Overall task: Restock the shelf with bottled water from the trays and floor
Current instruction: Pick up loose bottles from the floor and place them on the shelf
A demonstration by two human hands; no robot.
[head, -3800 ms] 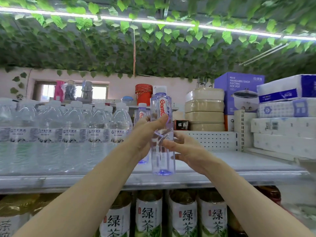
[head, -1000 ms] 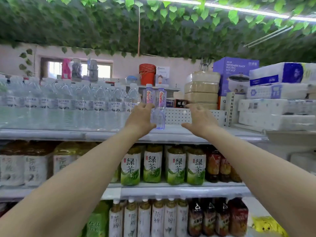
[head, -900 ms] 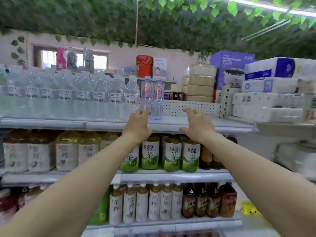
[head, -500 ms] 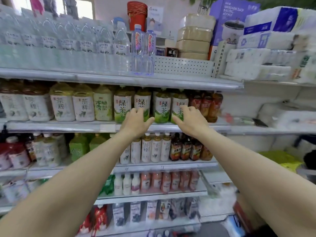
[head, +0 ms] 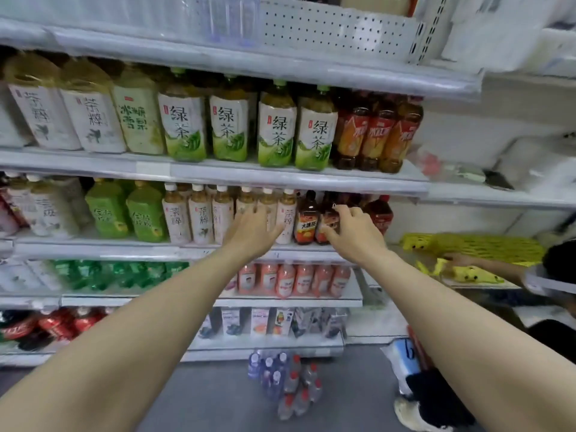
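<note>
A cluster of small water bottles [head: 285,381] with blue and red caps lies on the grey floor in front of the lowest shelf. The top shelf [head: 280,62] carries clear water bottles [head: 230,17], only their lower parts in view. My left hand [head: 251,230] and my right hand [head: 350,230] are both stretched out in front of the third shelf, empty, fingers relaxed and slightly spread. Both hands are well above the floor bottles and well below the top shelf.
Shelves hold green tea bottles [head: 230,126], orange drinks [head: 377,135], small tea bottles [head: 199,213], and pink drinks [head: 290,279]. Another person [head: 558,275] reaches toward yellow packs [head: 473,244] at right. A blue and black bundle [head: 420,388] lies on the floor at right.
My view has tilted down from the top shelf to the lower shelves and floor. Both hands have let go of the water bottles on the top shelf and dropped lower, empty.
</note>
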